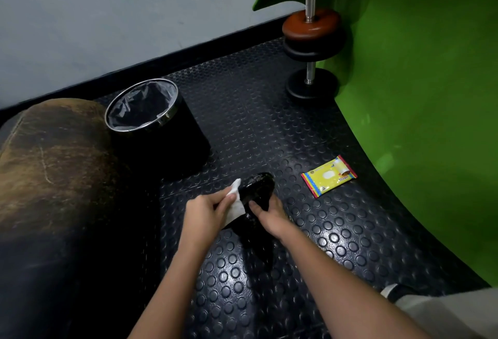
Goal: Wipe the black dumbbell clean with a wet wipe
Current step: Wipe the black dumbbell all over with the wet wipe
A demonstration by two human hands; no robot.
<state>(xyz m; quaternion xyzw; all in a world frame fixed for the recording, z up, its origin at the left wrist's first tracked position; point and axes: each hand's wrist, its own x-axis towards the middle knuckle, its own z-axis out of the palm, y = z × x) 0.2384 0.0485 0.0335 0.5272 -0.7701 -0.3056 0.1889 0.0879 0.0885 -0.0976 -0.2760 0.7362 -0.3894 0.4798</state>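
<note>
Two hands worked on the black dumbbell (pixel 257 193) over the studded floor (pixel 336 231).
Left hand (pixel 207 213) reached forward, its fingers (pixel 226 202) pinching a white wet wipe (pixel 236 198) against the dumbbell's left side. Right hand (pixel 270 216) gripped the dumbbell from the right, fingers curled round it. Its long axis ran away from the person, the far end pointing toward the floor's back edge, between a black bin (pixel 161 134) and a yellow wipes packet (pixel 328 176).

Dim indoor light leaves the lower left nearly black. Overhead glare glints off the studded rubber floor (pixel 336 241). Wide-angle distortion bends the green wall (pixel 431 96); edges look soft, slightly blurred.
</note>
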